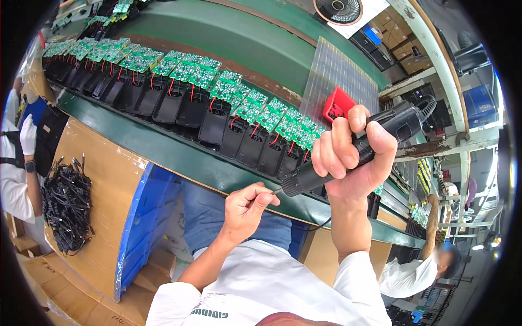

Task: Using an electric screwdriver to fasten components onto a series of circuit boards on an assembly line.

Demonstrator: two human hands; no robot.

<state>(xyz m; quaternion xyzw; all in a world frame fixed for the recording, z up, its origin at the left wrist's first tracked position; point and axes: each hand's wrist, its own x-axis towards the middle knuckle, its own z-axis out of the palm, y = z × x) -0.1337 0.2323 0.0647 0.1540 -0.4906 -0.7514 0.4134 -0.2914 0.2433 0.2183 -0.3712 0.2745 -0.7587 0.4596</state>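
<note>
My right hand (pixel 350 155) grips a black electric screwdriver (pixel 375 144), held tilted with its tip pointing down and left. My left hand (pixel 247 209) pinches the thin bit (pixel 277 190) at the screwdriver's tip between its fingers. Both hands are just in front of a long row of black plastic housings (pixel 217 117), each topped with a green circuit board (pixel 225 86) joined by red wires. The row runs along the green conveyor edge (pixel 163 149).
A red plastic part (pixel 337 104) and a clear ribbed sheet (pixel 337 73) lie on the belt behind my right hand. A pile of black cables (pixel 65 204) rests on a cardboard surface at left. Other people sit at far left (pixel 16 163) and lower right (pixel 418 271).
</note>
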